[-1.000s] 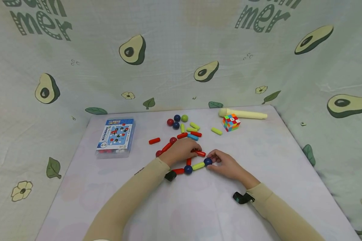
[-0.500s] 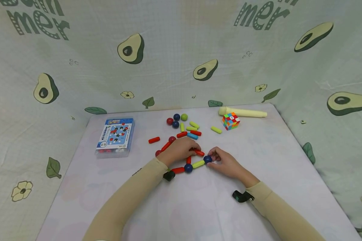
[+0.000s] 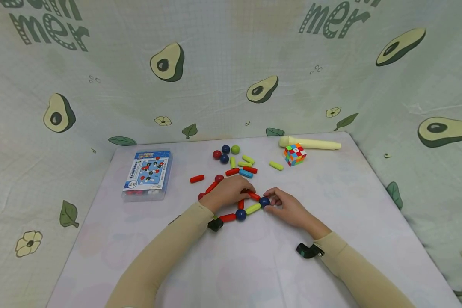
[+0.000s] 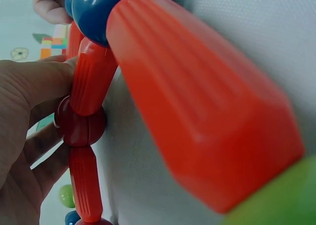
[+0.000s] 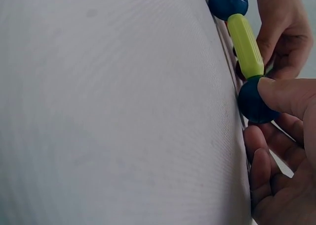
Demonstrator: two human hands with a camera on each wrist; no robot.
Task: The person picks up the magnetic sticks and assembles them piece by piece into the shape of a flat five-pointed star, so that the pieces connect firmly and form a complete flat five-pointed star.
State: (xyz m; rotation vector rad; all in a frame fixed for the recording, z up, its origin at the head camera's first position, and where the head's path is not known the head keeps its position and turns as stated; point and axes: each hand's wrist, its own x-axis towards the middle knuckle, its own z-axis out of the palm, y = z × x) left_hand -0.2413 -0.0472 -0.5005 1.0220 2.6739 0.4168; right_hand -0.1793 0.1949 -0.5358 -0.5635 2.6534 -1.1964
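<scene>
My left hand (image 3: 231, 190) reaches over a joined frame of rods and balls, its fingertips pinching a red rod (image 3: 255, 196). That rod's right end meets a dark blue ball (image 3: 264, 202), which my right hand (image 3: 290, 212) holds between thumb and fingers. A yellow-green rod (image 5: 245, 44) links this ball to a second dark blue ball (image 3: 240, 214). From there one red rod (image 3: 228, 218) runs left and another red rod (image 4: 94, 79) runs back to a dark red ball (image 4: 81, 121) beside my left fingers. My left hand hides part of the frame.
Behind the frame lie loose balls (image 3: 225, 159), yellow-green rods (image 3: 244, 164), red rods and a blue rod (image 3: 246, 174). A puzzle cube (image 3: 294, 154) and a pale yellow microphone-shaped object (image 3: 312, 143) sit back right. The plastic kit box (image 3: 147, 175) is at left.
My right hand has shifted the dark blue ball slightly back and left, swinging the yellow-green rod. The red rod's end, earlier apart from that ball, now meets it. My left hand barely moved.
</scene>
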